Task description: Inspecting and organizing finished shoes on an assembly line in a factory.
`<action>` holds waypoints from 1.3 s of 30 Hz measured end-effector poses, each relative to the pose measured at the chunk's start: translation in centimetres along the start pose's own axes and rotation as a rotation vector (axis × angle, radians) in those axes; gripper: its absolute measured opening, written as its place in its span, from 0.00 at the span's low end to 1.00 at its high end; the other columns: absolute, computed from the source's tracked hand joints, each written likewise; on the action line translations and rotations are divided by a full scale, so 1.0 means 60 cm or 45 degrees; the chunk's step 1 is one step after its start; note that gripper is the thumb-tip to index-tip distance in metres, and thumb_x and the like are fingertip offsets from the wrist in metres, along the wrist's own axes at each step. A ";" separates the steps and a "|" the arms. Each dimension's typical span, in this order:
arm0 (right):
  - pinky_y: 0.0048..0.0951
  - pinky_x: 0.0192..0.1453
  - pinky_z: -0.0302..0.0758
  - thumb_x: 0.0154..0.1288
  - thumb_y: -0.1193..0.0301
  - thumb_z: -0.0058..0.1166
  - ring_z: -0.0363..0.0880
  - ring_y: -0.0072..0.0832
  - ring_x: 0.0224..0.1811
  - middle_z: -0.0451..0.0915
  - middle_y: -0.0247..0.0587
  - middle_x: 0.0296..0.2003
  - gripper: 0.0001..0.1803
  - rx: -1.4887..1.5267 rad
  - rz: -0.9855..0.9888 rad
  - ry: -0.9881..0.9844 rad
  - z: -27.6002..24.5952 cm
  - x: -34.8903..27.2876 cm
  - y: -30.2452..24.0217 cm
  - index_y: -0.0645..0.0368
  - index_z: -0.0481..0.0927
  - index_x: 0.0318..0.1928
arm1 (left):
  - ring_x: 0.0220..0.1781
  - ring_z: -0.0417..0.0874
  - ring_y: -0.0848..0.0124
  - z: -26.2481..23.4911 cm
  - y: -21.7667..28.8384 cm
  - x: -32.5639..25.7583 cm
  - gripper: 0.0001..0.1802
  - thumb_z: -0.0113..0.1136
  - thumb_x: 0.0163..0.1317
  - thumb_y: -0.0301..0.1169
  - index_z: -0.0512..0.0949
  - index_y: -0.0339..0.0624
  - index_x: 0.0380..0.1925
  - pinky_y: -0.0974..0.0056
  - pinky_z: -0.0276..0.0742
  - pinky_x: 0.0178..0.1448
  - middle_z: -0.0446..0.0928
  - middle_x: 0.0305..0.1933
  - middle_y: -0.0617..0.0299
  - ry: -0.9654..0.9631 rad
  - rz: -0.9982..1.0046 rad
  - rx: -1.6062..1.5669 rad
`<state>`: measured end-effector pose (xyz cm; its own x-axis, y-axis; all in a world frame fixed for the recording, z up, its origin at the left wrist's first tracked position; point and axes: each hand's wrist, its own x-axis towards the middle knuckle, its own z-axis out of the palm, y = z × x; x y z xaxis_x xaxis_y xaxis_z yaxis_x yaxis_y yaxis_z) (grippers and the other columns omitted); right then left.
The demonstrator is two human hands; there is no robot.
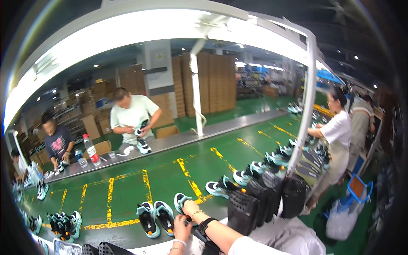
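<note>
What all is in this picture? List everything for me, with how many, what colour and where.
conveyor belt: one, green with yellow lines, across the middle
sneakers: many pairs, teal, black and white, along the belt
bottles: two, clear, far edge of the belt
cardboard boxes: large brown stacks, background
black cases: several, near edge, right
lamp: one long white, overhead
other people: at least five around the belt
right hand: reaching to a teal sneaker, wearing a bracelet and black watch
left hand: ringed, beside the right wrist
</note>
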<state>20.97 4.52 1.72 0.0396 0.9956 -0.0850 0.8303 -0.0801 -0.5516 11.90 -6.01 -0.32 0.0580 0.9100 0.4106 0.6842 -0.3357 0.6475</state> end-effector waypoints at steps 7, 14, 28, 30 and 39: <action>0.43 0.44 0.75 0.62 0.62 0.51 0.79 0.48 0.38 0.81 0.47 0.34 0.23 0.363 -0.955 0.196 -0.161 -0.227 0.041 0.63 0.70 0.54 | 0.51 0.72 0.54 -0.020 -0.021 0.062 0.15 0.60 0.45 0.22 0.78 0.42 0.36 0.55 0.68 0.57 0.72 0.45 0.51 0.035 -0.105 -0.088; 0.35 0.41 0.73 0.57 0.71 0.58 0.78 0.38 0.35 0.80 0.40 0.31 0.13 0.208 -0.512 1.289 -0.424 -0.353 0.169 0.60 0.78 0.43 | 0.58 0.72 0.54 0.042 0.153 0.127 0.18 0.51 0.55 0.22 0.75 0.41 0.48 0.59 0.67 0.62 0.71 0.57 0.52 -0.236 0.281 -0.205; 0.42 0.39 0.78 0.58 0.58 0.58 0.80 0.48 0.37 0.78 0.54 0.37 0.26 -0.089 0.120 0.631 -0.424 -0.347 0.205 0.65 0.65 0.46 | 0.51 0.78 0.55 0.228 0.135 0.190 0.27 0.62 0.50 0.43 0.72 0.46 0.49 0.59 0.75 0.52 0.76 0.51 0.53 -0.838 0.404 0.303; 0.43 0.37 0.78 0.57 0.58 0.58 0.80 0.50 0.33 0.79 0.55 0.33 0.25 -0.141 0.084 0.720 -0.421 -0.341 0.218 0.65 0.65 0.43 | 0.46 0.79 0.52 0.206 0.160 0.181 0.21 0.62 0.49 0.46 0.78 0.45 0.38 0.54 0.76 0.48 0.75 0.45 0.53 -0.795 0.374 0.494; 0.38 0.37 0.76 0.60 0.61 0.57 0.81 0.50 0.35 0.80 0.57 0.32 0.24 0.594 -0.558 0.793 -0.475 -0.372 0.089 0.66 0.70 0.49 | 0.50 0.74 0.58 0.015 0.063 0.102 0.16 0.63 0.44 0.43 0.84 0.47 0.31 0.56 0.67 0.57 0.73 0.45 0.56 -0.598 0.259 0.599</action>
<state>40.37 -16.75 24.30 0.1795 0.7764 0.6042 0.5363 0.4376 -0.7217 15.47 -1.47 4.06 0.4546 0.8846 0.1042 0.8625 -0.4664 0.1962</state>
